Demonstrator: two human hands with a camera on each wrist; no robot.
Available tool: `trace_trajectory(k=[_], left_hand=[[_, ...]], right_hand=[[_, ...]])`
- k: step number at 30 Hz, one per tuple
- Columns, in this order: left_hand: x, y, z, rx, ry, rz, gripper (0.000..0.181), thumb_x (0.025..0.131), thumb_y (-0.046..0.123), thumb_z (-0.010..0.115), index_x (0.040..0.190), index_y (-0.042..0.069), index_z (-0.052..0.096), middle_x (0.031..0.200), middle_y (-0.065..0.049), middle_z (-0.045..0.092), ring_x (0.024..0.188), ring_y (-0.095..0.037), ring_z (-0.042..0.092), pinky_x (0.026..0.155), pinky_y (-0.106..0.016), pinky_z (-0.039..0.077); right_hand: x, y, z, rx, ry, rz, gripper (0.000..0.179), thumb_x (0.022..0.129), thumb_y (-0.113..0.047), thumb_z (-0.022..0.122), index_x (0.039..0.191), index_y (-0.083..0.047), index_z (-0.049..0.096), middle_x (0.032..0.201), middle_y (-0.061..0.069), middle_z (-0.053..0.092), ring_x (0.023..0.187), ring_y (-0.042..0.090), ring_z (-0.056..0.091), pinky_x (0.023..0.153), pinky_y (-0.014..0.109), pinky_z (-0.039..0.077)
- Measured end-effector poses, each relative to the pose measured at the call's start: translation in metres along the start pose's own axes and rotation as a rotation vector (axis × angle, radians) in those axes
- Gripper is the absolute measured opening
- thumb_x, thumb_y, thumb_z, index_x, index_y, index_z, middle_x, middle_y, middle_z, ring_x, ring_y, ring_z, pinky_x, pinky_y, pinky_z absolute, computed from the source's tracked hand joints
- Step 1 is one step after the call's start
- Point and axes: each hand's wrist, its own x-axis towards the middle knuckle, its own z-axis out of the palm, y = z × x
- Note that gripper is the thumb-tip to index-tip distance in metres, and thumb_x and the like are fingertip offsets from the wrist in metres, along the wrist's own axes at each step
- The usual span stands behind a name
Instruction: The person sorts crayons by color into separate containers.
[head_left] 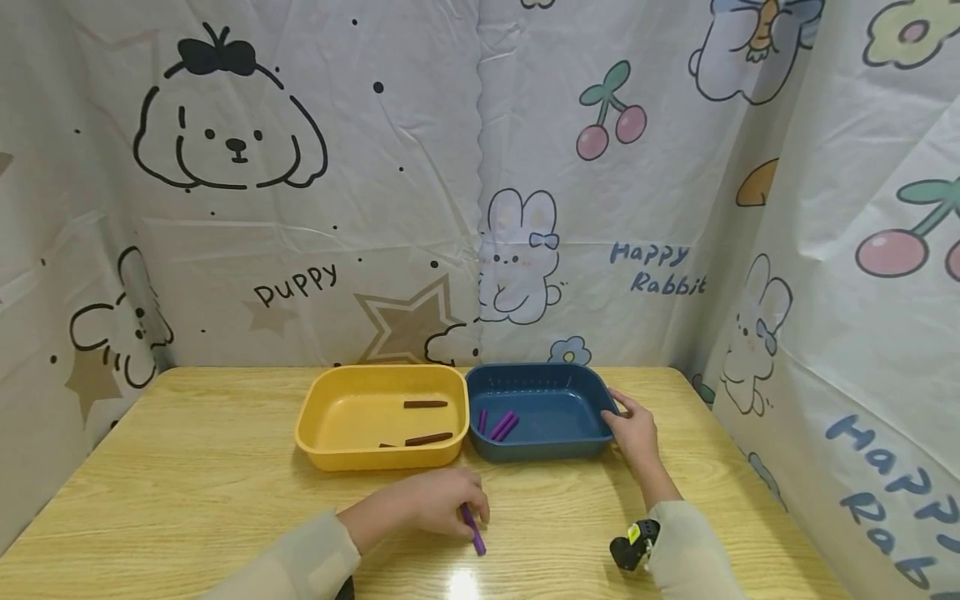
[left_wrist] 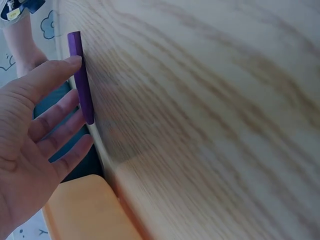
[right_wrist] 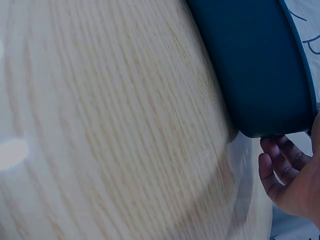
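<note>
My left hand (head_left: 447,502) pinches a slim, faceted purple stick (left_wrist: 82,80) between thumb and fingers. The stick is tilted just above the table, in front of the two bins. My right hand (head_left: 634,429) holds the right end of the blue bin (head_left: 555,451), its thumb at the rim and its fingers against the outer wall (right_wrist: 272,115). Inside that bin, purple sticks (head_left: 504,426) lie at the left end. Brown sticks (head_left: 426,404) lie in the yellow bin (head_left: 352,460), which stands beside the blue one; its front wall partly hides one of them.
Both bins stand side by side at the back of the wooden table (head_left: 187,483). Behind it hangs a printed curtain (head_left: 405,208), and more curtain (head_left: 847,333) runs along the right side. A small black device (head_left: 634,544) is strapped at the right wrist.
</note>
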Motion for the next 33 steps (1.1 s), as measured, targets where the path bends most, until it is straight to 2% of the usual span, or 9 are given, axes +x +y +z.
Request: trace_trajectory(k=[8, 14, 20, 26, 33], left_hand=[[0.0011, -0.0029, 0.0014, 0.008, -0.005, 0.029, 0.007, 0.078, 0.025, 0.075, 0.083, 0.021, 0.072, 0.08, 0.011, 0.06, 0.076, 0.0, 0.049, 0.071, -0.008, 0.035], [0.0022, -0.0051, 0.0025, -0.024, -0.005, 0.006, 0.007, 0.081, 0.025, 0.072, 0.085, 0.019, 0.072, 0.077, 0.01, 0.058, 0.07, 0.002, 0.048, 0.066, -0.007, 0.036], [0.0023, -0.0042, 0.0033, 0.013, -0.02, -0.017, 0.007, 0.082, 0.024, 0.072, 0.086, 0.019, 0.073, 0.075, 0.011, 0.055, 0.069, 0.003, 0.042, 0.064, -0.008, 0.033], [0.0009, -0.0033, 0.003, 0.022, -0.031, -0.028, 0.006, 0.083, 0.024, 0.07, 0.086, 0.02, 0.073, 0.074, 0.013, 0.051, 0.068, 0.003, 0.04, 0.063, -0.009, 0.031], [0.0, -0.0037, 0.0016, -0.083, 0.034, -0.081, 0.005, 0.085, 0.019, 0.068, 0.087, 0.016, 0.071, 0.073, 0.011, 0.051, 0.068, 0.002, 0.04, 0.063, -0.011, 0.035]], right_hand=[[-0.0002, 0.0004, 0.0004, 0.013, 0.0, -0.005, 0.047, 0.087, -0.017, 0.06, 0.134, -0.013, 0.053, 0.095, 0.015, 0.062, 0.052, 0.008, 0.052, 0.052, 0.026, 0.047], [0.0, 0.0003, 0.0008, 0.005, 0.005, -0.004, 0.047, 0.088, -0.017, 0.06, 0.134, -0.013, 0.053, 0.095, 0.016, 0.063, 0.054, 0.007, 0.053, 0.052, 0.025, 0.046], [0.0004, -0.0005, 0.001, 0.001, -0.001, 0.001, 0.047, 0.088, -0.017, 0.06, 0.134, -0.013, 0.052, 0.101, 0.019, 0.062, 0.057, 0.008, 0.055, 0.054, 0.025, 0.047], [0.0012, -0.0006, 0.0011, 0.002, 0.002, 0.002, 0.047, 0.088, -0.016, 0.06, 0.134, -0.013, 0.053, 0.098, 0.017, 0.063, 0.057, 0.008, 0.054, 0.054, 0.023, 0.046], [0.0018, 0.0014, 0.0008, 0.007, 0.002, 0.013, 0.046, 0.088, -0.017, 0.06, 0.134, -0.015, 0.053, 0.098, 0.016, 0.063, 0.055, 0.008, 0.053, 0.054, 0.025, 0.047]])
